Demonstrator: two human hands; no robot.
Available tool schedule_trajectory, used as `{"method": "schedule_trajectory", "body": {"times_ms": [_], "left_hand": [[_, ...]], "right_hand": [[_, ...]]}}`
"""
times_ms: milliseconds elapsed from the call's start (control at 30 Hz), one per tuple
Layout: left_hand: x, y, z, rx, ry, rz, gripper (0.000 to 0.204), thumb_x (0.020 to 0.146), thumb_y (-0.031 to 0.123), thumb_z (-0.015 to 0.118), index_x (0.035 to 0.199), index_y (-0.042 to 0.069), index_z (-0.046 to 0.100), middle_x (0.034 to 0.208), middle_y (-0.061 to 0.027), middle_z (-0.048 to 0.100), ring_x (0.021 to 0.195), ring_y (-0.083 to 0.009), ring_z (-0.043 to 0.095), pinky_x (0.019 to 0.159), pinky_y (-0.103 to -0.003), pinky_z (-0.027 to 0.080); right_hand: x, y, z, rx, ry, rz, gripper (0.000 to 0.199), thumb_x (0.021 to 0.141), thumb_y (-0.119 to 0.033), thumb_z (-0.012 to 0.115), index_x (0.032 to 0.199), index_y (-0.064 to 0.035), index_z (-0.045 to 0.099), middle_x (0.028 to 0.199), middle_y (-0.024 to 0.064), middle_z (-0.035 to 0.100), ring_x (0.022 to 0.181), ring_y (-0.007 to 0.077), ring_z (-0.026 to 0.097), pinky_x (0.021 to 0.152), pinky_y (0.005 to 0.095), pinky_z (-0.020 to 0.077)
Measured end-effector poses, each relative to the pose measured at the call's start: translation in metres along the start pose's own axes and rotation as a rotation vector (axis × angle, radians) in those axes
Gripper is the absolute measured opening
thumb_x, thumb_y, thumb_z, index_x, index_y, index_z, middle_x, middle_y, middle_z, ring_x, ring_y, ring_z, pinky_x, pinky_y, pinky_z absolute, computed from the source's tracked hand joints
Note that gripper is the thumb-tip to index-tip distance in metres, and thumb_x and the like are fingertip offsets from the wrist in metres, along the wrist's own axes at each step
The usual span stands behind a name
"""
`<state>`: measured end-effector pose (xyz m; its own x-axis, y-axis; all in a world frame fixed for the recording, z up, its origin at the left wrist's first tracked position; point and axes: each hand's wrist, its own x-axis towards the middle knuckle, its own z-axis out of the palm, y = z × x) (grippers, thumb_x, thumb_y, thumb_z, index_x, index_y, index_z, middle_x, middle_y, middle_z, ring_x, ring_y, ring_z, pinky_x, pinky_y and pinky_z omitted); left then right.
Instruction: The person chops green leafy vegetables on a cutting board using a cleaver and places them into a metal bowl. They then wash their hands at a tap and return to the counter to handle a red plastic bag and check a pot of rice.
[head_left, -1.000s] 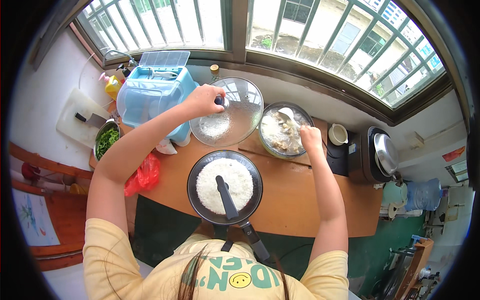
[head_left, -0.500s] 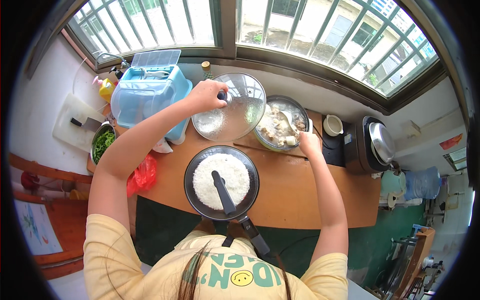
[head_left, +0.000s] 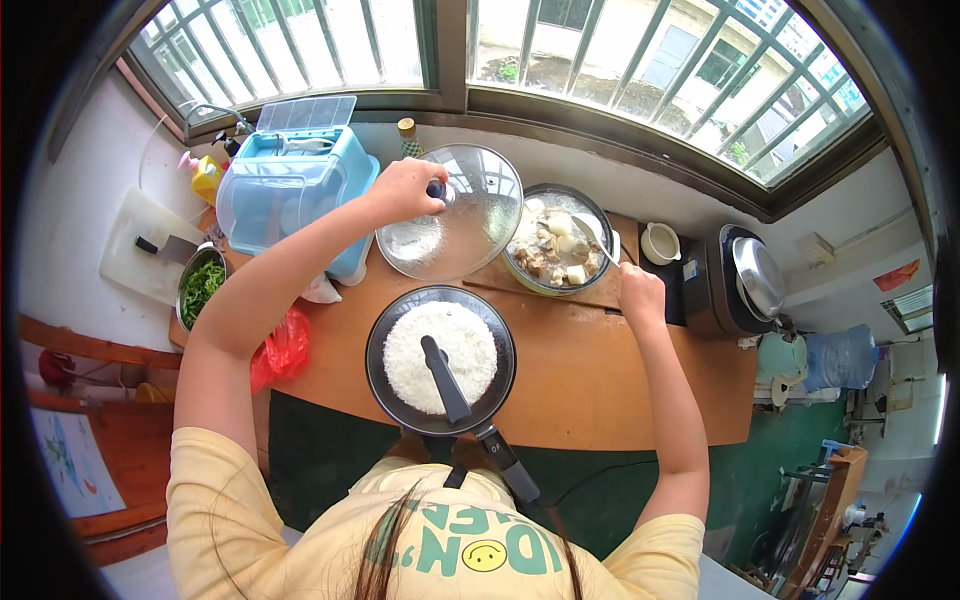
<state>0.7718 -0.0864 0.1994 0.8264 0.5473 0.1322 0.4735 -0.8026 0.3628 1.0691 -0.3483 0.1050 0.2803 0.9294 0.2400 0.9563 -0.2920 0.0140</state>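
My left hand [head_left: 405,190] grips the black knob of a round glass lid [head_left: 460,225] and holds it tilted above the wooden table [head_left: 600,370], left of a metal pot [head_left: 557,240] of pale chunky stew. My right hand [head_left: 640,290] holds the handle of a ladle [head_left: 590,232] whose bowl rests in that pot. In front of me sits a dark frying pan [head_left: 440,360] full of white rice, with a black spatula [head_left: 445,365] lying across it.
A blue plastic box [head_left: 290,190] with a clear lid stands at the back left, beside a bowl of green vegetables [head_left: 200,285] and a cutting board with a knife [head_left: 150,245]. A red bag [head_left: 285,345] hangs at the table's left edge. A white cup [head_left: 658,242] and rice cooker [head_left: 745,280] stand right.
My left hand has lifted the glass lid further and tilted it toward the window. The view has shifted slightly; my right hand stays at the ladle.
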Motion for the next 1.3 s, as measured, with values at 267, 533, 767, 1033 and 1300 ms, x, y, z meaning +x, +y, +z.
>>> {"method": "schedule_trajectory", "body": {"times_ms": [267, 533, 767, 1033, 1300], "left_hand": [[-0.001, -0.004, -0.003, -0.018, 0.002, -0.036, 0.037, 0.062, 0.021, 0.070, 0.095, 0.005, 0.063, 0.080, -0.0154, 0.065, 0.075, -0.0262, 0.064, 0.071, -0.032, 0.050], [0.000, 0.000, 0.002, -0.021, 0.002, -0.015, 0.037, 0.062, 0.022, 0.070, 0.094, 0.005, 0.064, 0.081, -0.0153, 0.065, 0.076, -0.0262, 0.064, 0.072, -0.032, 0.050], [0.001, 0.005, 0.006, -0.005, -0.006, -0.014, 0.037, 0.062, 0.023, 0.070, 0.094, 0.005, 0.064, 0.082, -0.0153, 0.065, 0.076, -0.0264, 0.064, 0.073, -0.033, 0.050], [0.005, 0.011, 0.010, -0.003, -0.006, 0.009, 0.037, 0.062, 0.023, 0.069, 0.094, 0.005, 0.064, 0.082, -0.0154, 0.065, 0.077, -0.0262, 0.064, 0.074, -0.033, 0.050], [0.019, 0.025, 0.012, 0.023, -0.010, 0.019, 0.036, 0.062, 0.022, 0.069, 0.094, 0.005, 0.064, 0.082, -0.0157, 0.065, 0.077, -0.0269, 0.064, 0.075, -0.033, 0.050]], "right_hand": [[-0.035, -0.010, -0.011, -0.165, -0.048, -0.175, 0.004, 0.073, -0.004, 0.055, 0.070, -0.0077, 0.054, 0.064, 0.0075, 0.058, 0.060, 0.0217, 0.062, 0.054, 0.0319, 0.0467], [-0.021, -0.018, 0.036, -0.249, -0.046, -0.200, 0.004, 0.072, -0.007, 0.055, 0.068, -0.0094, 0.055, 0.065, 0.0059, 0.059, 0.060, 0.0198, 0.062, 0.056, 0.0312, 0.0460], [-0.007, -0.022, 0.065, -0.281, 0.034, -0.208, 0.002, 0.071, -0.008, 0.056, 0.069, -0.0092, 0.055, 0.066, 0.0057, 0.060, 0.061, 0.0188, 0.062, 0.057, 0.0306, 0.0463], [-0.006, -0.021, 0.031, -0.186, 0.047, -0.197, 0.002, 0.072, -0.007, 0.054, 0.073, -0.0082, 0.055, 0.066, 0.0061, 0.059, 0.062, 0.0207, 0.062, 0.057, 0.0328, 0.0468], [-0.048, -0.041, 0.017, 0.087, 0.027, -0.109, 0.003, 0.074, -0.003, 0.052, 0.075, -0.0060, 0.052, 0.068, 0.0086, 0.058, 0.063, 0.0249, 0.061, 0.058, 0.0360, 0.0483]]}}
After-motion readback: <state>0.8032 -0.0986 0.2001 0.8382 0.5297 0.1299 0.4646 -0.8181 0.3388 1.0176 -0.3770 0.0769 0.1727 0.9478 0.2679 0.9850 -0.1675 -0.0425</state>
